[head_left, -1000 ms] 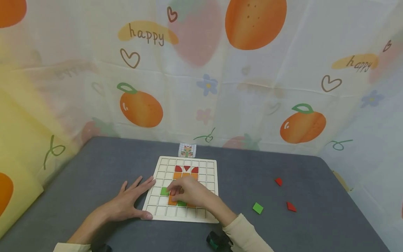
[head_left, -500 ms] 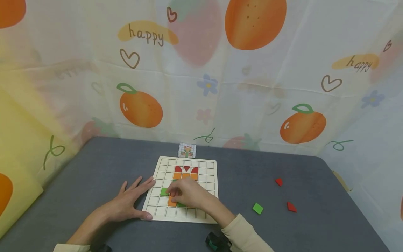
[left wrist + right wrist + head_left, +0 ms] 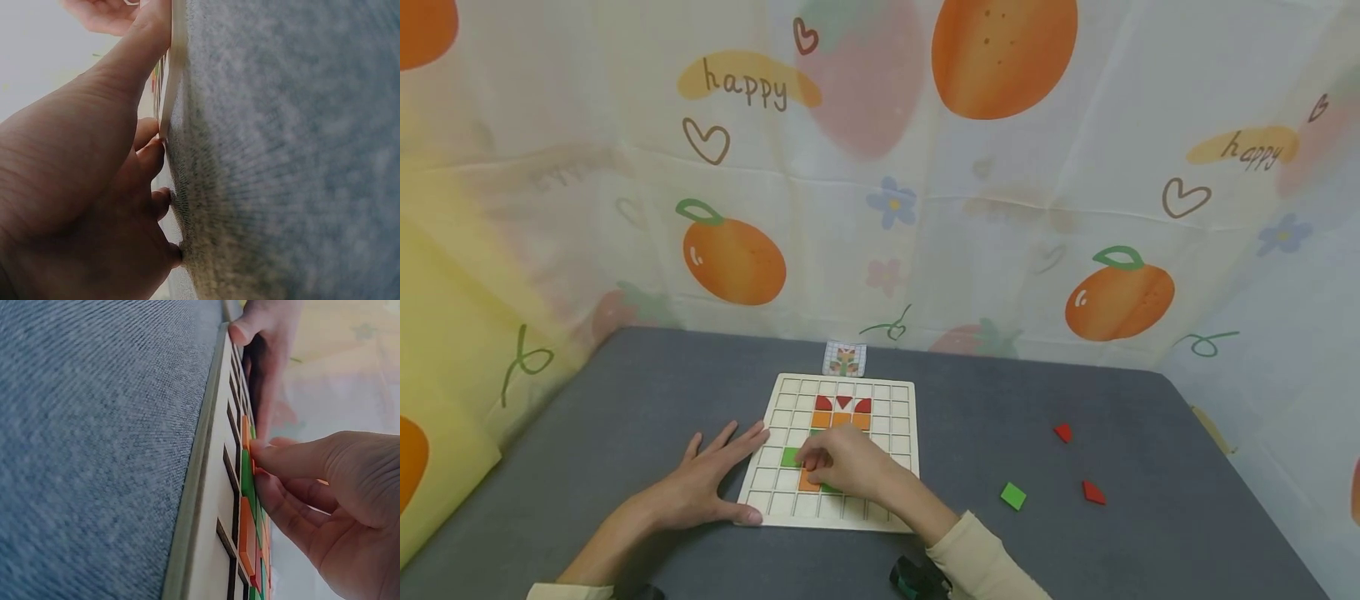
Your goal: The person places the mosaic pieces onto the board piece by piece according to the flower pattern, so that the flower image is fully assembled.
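A pale square grid board (image 3: 780,504) lies on the dark table with coloured tiles in its cells. My left hand (image 3: 696,487) has its fingers spread, the thumb and fingertips resting on the board's left edge; the left wrist view shows the thumb (image 3: 153,37) on the rim. Over the board's lower middle, my right hand (image 3: 850,460) pinches a small tile, apparently red and mostly hidden by the fingertips, down at a cell. Around it are a green tile (image 3: 791,457), an orange tile (image 3: 808,481) and, in the right wrist view, another green tile (image 3: 248,475).
Two red tiles (image 3: 1063,432) (image 3: 1093,492) and a green square tile (image 3: 1013,496) lie loose to the board's right. A small pattern card (image 3: 844,359) lies behind the board. A fruit-printed curtain (image 3: 985,250) stands behind the table.
Both hands stay nearly in place. The right hand's fingers keep to the same spot on the board, with only a very slight shift.
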A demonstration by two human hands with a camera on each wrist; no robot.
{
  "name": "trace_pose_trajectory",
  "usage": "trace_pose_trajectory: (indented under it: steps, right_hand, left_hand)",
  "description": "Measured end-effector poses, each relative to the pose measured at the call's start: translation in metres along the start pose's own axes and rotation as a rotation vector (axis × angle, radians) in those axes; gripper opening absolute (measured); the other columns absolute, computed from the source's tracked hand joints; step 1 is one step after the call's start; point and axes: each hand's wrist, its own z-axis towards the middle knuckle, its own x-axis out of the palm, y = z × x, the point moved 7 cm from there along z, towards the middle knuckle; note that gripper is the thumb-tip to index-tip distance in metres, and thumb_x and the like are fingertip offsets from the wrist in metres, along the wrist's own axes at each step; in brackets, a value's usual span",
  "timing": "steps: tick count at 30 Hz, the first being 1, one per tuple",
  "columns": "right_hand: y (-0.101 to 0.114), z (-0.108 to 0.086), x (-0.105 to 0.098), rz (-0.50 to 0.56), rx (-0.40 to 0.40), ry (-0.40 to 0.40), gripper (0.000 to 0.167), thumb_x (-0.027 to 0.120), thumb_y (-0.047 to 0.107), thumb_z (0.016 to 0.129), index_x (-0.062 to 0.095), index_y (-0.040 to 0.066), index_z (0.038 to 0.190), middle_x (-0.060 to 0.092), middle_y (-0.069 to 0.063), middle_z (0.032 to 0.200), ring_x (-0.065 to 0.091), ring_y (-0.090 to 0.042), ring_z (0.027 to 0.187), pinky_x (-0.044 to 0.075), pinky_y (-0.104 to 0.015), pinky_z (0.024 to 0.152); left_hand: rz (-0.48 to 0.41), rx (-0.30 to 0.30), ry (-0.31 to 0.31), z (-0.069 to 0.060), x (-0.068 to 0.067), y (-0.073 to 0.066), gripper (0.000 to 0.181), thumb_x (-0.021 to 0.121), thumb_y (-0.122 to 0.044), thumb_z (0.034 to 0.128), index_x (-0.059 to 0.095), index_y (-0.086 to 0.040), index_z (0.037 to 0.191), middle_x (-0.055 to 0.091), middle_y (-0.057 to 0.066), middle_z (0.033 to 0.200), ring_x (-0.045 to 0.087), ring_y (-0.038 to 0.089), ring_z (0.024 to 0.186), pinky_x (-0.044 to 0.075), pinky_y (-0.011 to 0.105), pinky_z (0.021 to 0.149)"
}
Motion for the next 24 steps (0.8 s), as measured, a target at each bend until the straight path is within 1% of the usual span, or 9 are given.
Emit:
trace_pose_trajectory:
  steps: [8,14,19,24]
  right_hand:
    - [0.0,-0.001,0.0,-0.005,-0.022,0.021,0.019,0.075,0.005,0.086,0.075,0.011,0.104,0.069,0.009,0.084,0.056,0.006,0.073,0.046,-0.01,0.068]
    - [-0.001,-0.011,-0.01,0.024,-0.04,0.045,0.023,0.074,0.006,0.086,0.074,0.01,0.109,0.071,0.009,0.094,0.059,0.005,0.081,0.049,-0.012,0.074]
    - [-0.013,-0.023,-0.024,0.035,-0.018,0.023,0.026,0.073,0.002,0.087,0.073,0.01,0.112,0.071,0.006,0.097,0.061,0.001,0.086,0.049,-0.015,0.078]
    - [-0.032,-0.036,-0.039,0.063,0.022,-0.014,0.026,0.072,0.002,0.087,0.072,0.008,0.112,0.071,0.001,0.097,0.062,-0.004,0.087,0.051,-0.02,0.078]
  left_hand:
    - [-0.002,0.009,-0.001,-0.001,-0.001,-0.001,0.109,0.08,-0.06,0.0663,0.035,-0.01,0.152,0.026,0.016,0.159,0.01,0.053,0.143,-0.004,0.075,0.102]
    - [0.0,-0.009,0.002,0.0,-0.001,-0.001,0.109,0.081,-0.059,0.0656,0.035,-0.01,0.152,0.027,0.016,0.159,0.01,0.053,0.143,-0.004,0.074,0.103]
    - [-0.002,-0.029,0.006,0.001,-0.001,-0.001,0.111,0.083,-0.058,0.0641,0.035,-0.01,0.152,0.027,0.016,0.159,0.009,0.052,0.144,-0.006,0.074,0.103]
    - [-0.001,-0.028,0.005,0.001,0.0,-0.002,0.112,0.083,-0.057,0.0632,0.035,-0.01,0.152,0.027,0.016,0.159,0.009,0.052,0.144,-0.006,0.073,0.103]
